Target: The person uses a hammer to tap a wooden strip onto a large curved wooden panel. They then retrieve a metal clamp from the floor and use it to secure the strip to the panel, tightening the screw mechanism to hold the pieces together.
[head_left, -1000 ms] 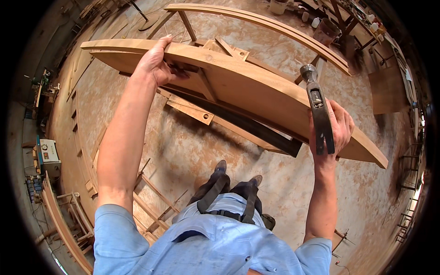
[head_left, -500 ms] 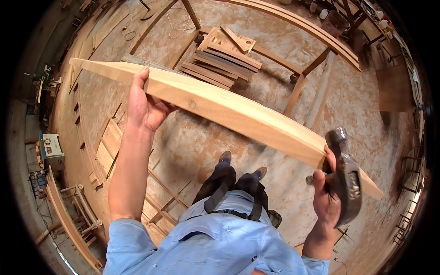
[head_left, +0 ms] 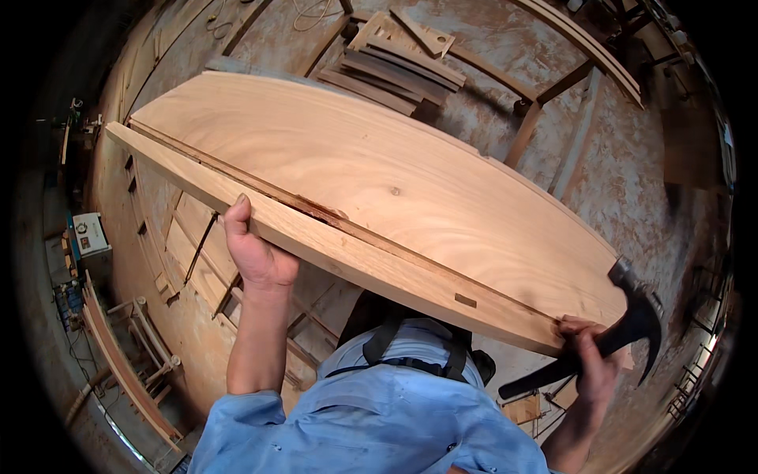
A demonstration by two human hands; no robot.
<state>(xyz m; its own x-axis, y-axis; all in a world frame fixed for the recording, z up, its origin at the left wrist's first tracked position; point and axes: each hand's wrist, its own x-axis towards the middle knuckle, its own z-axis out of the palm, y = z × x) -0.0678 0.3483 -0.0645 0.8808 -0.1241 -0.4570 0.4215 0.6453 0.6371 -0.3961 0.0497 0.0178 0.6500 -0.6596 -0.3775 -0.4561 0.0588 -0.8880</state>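
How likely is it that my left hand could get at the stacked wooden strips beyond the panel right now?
Probably not as things stand: your left hand holds the pale rail, and the wide panel lies between that hand and the stacked strips.

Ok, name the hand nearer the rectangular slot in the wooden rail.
Right. The right hand, holding the hammer, is right of the slot; the left hand grips the rail farther away, leftward.

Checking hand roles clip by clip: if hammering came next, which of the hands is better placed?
Probably the right hand: it holds the hammer, though it also touches the board. The left hand grips the board's near edge without a tool, so seems better suited to steadying.
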